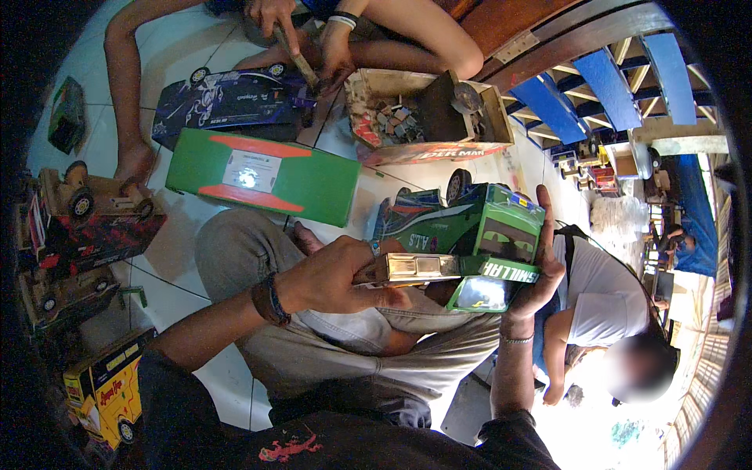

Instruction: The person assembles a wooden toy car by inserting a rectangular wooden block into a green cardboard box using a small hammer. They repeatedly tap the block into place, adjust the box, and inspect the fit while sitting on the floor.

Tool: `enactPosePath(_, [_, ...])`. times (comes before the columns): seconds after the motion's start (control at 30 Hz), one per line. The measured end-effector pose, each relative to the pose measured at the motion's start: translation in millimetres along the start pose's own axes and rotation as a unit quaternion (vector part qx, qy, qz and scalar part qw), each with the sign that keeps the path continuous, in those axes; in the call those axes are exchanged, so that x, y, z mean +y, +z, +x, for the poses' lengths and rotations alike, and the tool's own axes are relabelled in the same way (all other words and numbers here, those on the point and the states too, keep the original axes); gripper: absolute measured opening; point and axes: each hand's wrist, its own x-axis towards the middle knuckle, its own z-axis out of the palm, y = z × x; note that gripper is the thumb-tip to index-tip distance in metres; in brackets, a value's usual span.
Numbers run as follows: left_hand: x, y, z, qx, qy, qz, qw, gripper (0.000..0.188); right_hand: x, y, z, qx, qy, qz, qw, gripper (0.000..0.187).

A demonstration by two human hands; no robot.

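My right hand (540, 274) grips the front of a green toy truck (439, 223) with painted sides and black wheels, held tilted over my lap. A green flap with white lettering (505, 271) and a shiny panel (482, 293) are at its cab end. My left hand (333, 276) is closed round a shiny metal staple gun (419, 267), its far end against or just in front of the truck's cab; exact contact cannot be made out. Beyond my knees lies a long green box-shaped toy body (262, 176) with orange-red stripes.
A wooden box (431, 153) of small metal pieces stands ahead. A co-worker's hands (337, 59) hold a wooden-handled tool over a dark blue toy truck (227, 106). Toy trucks (98, 207) and a yellow one (110, 384) line the left. Another person (603, 298) sits close at right.
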Motion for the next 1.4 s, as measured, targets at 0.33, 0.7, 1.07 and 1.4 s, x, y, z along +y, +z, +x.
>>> enactPosePath(0.33, [-4.2,19.2,5.2,0.086,0.045,0.002,0.995,0.046,-0.3,3.1,0.1,-0.001,-0.011,-0.007,1.000,0.108])
enactPosePath(0.7, [-13.6,46.8,10.1,0.160,0.045,-0.098,0.981,0.035,1.2,5.9,1.1,0.008,-0.003,0.091,0.996,0.099])
enactPosePath(1.07, [-8.5,60.7,16.4,0.201,0.064,-0.176,0.961,0.033,5.6,-9.0,0.4,-0.036,-0.003,0.032,0.999,0.112])
enactPosePath(1.4, [-20.8,43.5,-9.5,0.154,-0.008,-0.071,0.986,0.043,10.1,-11.6,2.5,-0.040,-0.056,-0.015,0.997,0.102])
